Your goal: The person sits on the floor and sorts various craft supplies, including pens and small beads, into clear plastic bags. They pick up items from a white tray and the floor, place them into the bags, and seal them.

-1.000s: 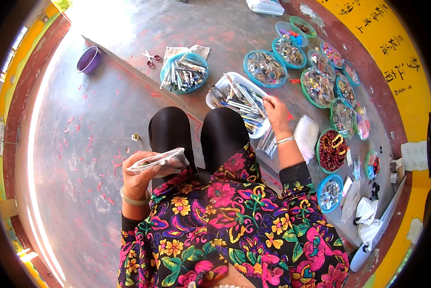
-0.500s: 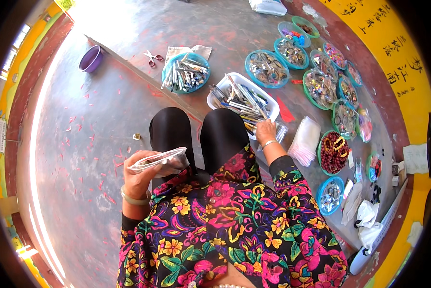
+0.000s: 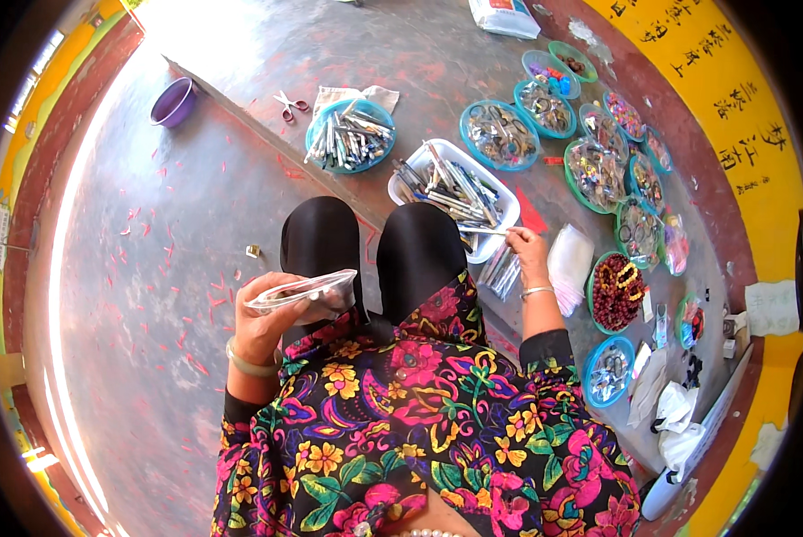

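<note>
My left hand (image 3: 260,324) is closed around a small clear plastic bag (image 3: 319,297), held over my lap near my left knee. Some small items show dimly through its side, too unclear to name. At the near right edge of a white basin (image 3: 512,204), my right hand (image 3: 530,258) pinches a slim white pen (image 3: 484,231) that points left over the rim. Many pens (image 3: 451,190) lie jumbled in that basin. Just below it, beside my right hand, clear packets of thin sticks (image 3: 502,272) rest on the floor.
A blue basket of pens (image 3: 352,134) stands beyond my knees, with scissors (image 3: 290,107) and a purple basin (image 3: 173,103) farther left. Several baskets of trinkets (image 3: 500,134) line the right side. A stack of clear bags (image 3: 570,259) and a basket of dark red beads (image 3: 615,291) lie right of my hand.
My right hand has drawn back slightly to the right from the basin, and a white pen now shows in its fingers. The left hand still holds the bag.
</note>
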Tool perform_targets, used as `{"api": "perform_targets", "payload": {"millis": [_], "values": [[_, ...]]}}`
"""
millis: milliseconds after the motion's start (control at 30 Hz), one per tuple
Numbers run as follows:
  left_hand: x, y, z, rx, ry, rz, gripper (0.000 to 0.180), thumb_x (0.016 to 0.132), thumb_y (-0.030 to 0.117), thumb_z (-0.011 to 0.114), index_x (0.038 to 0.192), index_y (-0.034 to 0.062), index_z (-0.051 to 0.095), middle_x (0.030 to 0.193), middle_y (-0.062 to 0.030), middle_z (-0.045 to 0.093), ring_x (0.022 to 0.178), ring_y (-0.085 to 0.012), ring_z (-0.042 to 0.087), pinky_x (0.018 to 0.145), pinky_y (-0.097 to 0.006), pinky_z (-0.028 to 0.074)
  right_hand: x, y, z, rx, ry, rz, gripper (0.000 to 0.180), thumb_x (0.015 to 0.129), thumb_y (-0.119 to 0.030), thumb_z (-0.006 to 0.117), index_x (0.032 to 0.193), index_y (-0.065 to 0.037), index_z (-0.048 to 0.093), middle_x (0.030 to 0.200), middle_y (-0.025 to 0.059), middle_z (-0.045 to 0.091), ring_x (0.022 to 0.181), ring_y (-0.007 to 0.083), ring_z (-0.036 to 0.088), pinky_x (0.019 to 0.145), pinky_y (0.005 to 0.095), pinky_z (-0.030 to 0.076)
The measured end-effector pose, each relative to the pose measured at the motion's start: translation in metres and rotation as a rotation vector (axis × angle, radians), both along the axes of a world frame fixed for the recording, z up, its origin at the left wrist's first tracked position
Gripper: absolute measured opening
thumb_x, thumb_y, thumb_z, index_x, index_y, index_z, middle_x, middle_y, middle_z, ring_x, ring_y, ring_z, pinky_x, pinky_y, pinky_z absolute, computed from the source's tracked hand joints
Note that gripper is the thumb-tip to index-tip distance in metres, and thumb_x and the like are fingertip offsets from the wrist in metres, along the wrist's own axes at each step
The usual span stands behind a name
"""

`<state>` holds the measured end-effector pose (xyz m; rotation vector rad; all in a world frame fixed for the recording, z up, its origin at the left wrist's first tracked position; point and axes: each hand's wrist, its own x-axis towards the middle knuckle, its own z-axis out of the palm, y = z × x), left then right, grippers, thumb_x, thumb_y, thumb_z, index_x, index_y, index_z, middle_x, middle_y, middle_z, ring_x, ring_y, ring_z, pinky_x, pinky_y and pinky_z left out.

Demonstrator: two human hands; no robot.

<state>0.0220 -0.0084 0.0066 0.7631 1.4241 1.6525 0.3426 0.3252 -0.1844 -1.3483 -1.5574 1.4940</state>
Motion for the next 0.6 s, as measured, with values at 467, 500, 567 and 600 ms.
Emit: {"api": "perform_targets", "payload": {"millis": [467, 500, 567, 600], "values": [[0.004, -0.001, 0.008, 0.042, -0.089, -0.047, 0.021, 0.079, 0.001, 0.066, 0.098, -0.0048, 0.061, 0.091, -0.0085, 0.066, 0.076, -0.0121, 0.063, 0.068, -0.024, 0.051, -0.031, -0.030, 0.113, -0.218, 0.849, 0.017, 0.018, 0.084, -0.009, 0.065, 0.099, 0.001, 0.062, 0.087, 0.0082, 0.065, 0.079, 0.0174, 0.063, 0.075, 0.0283, 0.053], [0.003, -0.001, 0.005, 0.027, -0.076, -0.056, 0.021, 0.079, 0.002, 0.067, 0.099, -0.0045, 0.062, 0.091, -0.0079, 0.066, 0.077, -0.0114, 0.062, 0.068, -0.023, 0.051, -0.036, -0.034, 0.120, -0.217, 0.869, 0.039, 0.017, 0.084, -0.008, 0.065, 0.099, 0.001, 0.062, 0.087, 0.0073, 0.065, 0.078, 0.0172, 0.063, 0.075, 0.0279, 0.053], [-0.001, -0.003, 0.003, -0.028, -0.049, -0.053, 0.022, 0.078, 0.004, 0.068, 0.099, -0.0037, 0.062, 0.091, -0.0068, 0.066, 0.077, -0.0098, 0.061, 0.068, -0.023, 0.050, -0.041, -0.037, 0.126, -0.216, 0.890, 0.097, 0.021, 0.085, -0.010, 0.064, 0.101, 0.002, 0.061, 0.088, 0.0087, 0.065, 0.079, 0.0184, 0.063, 0.077, 0.0312, 0.053], [-0.001, -0.003, 0.006, -0.047, -0.092, -0.060, 0.024, 0.077, 0.005, 0.069, 0.099, -0.0028, 0.062, 0.091, -0.0055, 0.066, 0.079, -0.0087, 0.059, 0.068, -0.022, 0.049, -0.043, -0.039, 0.130, -0.211, 0.926, 0.131, 0.022, 0.084, -0.011, 0.065, 0.102, 0.002, 0.061, 0.089, 0.0094, 0.065, 0.080, 0.0183, 0.063, 0.076, 0.0315, 0.053]]}}
